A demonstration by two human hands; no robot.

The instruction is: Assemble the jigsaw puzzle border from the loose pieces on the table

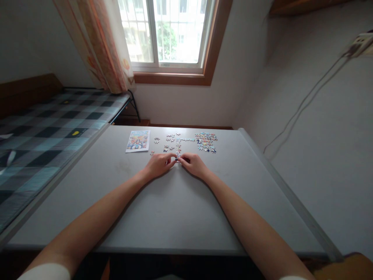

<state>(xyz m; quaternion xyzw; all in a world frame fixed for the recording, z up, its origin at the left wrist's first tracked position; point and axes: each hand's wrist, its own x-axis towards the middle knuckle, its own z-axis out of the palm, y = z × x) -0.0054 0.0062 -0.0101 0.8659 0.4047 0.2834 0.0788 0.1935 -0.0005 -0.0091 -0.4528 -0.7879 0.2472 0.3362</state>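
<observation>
- Our forearms span the table.
- Our left hand and right hand pinch narrowly; we cannot tell on what.
- Beyond our right hand, a loose heap lies unjoined.
- Only our angled puzzle strip looks joined, reaching our hands.

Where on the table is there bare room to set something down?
The widest bare patch of the table lies between left arm and right arm, before the left hand and right hand. Another borders the right arm and right rim. Crowded beyond the hands: printed sheet, loose pieces, joined strip, piece pile.
</observation>
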